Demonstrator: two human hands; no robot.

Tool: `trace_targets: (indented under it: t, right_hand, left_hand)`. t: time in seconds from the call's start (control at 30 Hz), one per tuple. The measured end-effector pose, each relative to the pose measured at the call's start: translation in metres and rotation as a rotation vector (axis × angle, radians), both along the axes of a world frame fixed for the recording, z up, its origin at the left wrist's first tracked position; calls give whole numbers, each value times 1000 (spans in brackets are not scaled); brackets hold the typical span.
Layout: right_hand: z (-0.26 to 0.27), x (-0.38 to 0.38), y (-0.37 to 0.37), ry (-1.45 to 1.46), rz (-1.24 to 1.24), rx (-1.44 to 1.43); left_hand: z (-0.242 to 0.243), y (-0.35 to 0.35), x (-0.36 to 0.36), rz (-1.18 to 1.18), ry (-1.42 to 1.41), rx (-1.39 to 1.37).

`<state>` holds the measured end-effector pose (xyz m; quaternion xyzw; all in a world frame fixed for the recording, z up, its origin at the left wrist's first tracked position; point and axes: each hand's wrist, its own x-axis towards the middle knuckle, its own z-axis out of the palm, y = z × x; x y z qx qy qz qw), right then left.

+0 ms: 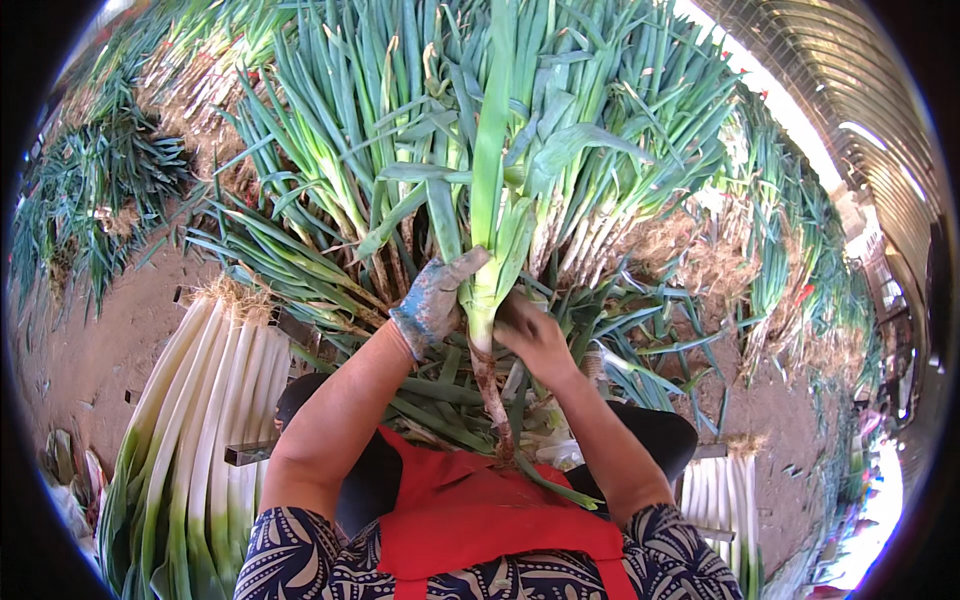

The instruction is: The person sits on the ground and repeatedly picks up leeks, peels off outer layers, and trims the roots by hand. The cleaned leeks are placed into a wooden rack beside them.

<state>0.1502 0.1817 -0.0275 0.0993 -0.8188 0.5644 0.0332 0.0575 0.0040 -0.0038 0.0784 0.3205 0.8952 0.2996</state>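
Note:
A long-leaved leek or large green onion (486, 289) stands roughly upright before me, its dirt-covered lower stem and root end hanging over my red apron (495, 517). My left hand (439, 300), in a blue and grey glove, grips it where the leaves meet the stem. My right hand (532, 334) is just to the right of the stem, with blurred, curled fingers; whether it touches the plant I cannot tell. Strips of loose green leaf (442, 401) lie below my hands and over my lap.
A large heap of unpeeled stalks (600, 172) rises ahead. Cleaned white stalks (202, 397) rest on metal bars at the left, and more (720, 495) at the lower right. Other piles (97, 195) stand on the dirt floor (90, 360). Cut leaves (660, 360) lie right of my hands.

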Motion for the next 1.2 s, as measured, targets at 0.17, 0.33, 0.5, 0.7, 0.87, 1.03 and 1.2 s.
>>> trace_targets:
  t: [0.17,0.33,0.5,0.7,0.87,1.03,1.2]
  right_hand:
    - [26,-42,-36,-128,-5,-332]
    - [24,-30,-52,19,-167,-146]
    - [9,-12,-53,202,-309,142]
    - [-41,67,3,-319,-521,-21]
    - [-80,77,20,-851,-466,-100]
    - [-56,12,-38,-134,-317,182]
    - [-34,-27,-53,-218,-213,-463]
  left_hand:
    - [6,-15,-1,33,74,-45]
    - [-1,-14,-2,167,73,-211]
    - [-12,0,-12,304,-149,-334]
    - [-17,-9,-22,543,-232,-255]
    - [-30,-3,-17,478,-164,-333]
    - [-27,20,3,438,-79,-265]
    - [-6,1,15,187,318,-253]
